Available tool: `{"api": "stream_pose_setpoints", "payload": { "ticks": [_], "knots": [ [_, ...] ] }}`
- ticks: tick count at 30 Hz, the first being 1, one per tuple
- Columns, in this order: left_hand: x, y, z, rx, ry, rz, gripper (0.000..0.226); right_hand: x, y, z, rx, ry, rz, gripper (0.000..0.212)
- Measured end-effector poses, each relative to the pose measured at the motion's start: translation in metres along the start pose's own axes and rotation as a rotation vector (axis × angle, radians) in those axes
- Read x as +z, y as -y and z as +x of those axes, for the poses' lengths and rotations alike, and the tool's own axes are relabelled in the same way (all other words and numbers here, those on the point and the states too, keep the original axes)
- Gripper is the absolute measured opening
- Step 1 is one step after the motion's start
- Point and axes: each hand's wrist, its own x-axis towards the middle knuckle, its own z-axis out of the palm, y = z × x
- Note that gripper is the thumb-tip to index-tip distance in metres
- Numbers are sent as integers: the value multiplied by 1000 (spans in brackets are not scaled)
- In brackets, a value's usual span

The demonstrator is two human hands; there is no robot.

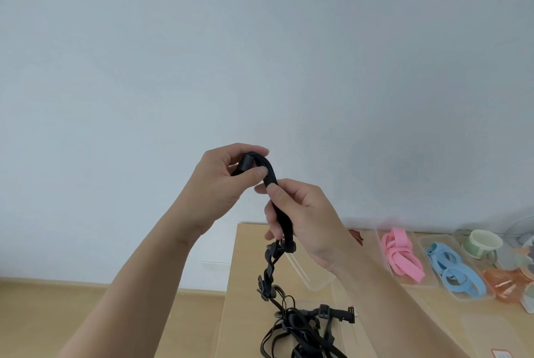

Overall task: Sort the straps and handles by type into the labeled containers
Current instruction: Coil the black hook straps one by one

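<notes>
Right now my left hand (231, 181) and right hand (306, 213) both pinch the black strap (270, 173) high above the table (254, 245), its tail trailing into the tangled pile (299, 327) below, so lifting further could, I reckon, drag snagged neighbours off the edge.

matt black woven strap (278, 207) with black plastic buckles, smooth light wood-look table (254, 276), clear glossy plastic containers (306, 278), smooth matt rubbery pink bands (400, 253) and blue bands (453, 268), matt pale wall (260, 39)
</notes>
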Motion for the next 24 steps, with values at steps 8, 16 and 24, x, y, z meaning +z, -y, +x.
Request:
{"api": "stream_pose_setpoints", "payload": {
  "ticks": [8,16,24],
  "knots": [
    [2,-2,-2,-271,9,-361,25,1,-12,3,-9,-149,-298,30],
    [14,1,-5,-255,-74,-423,32,7,-12,-2,2,-12,-378,31],
    [42,7,-10,-193,-353,-276,23,6,-6,-12,-61,222,-472,13]
  ]
}}
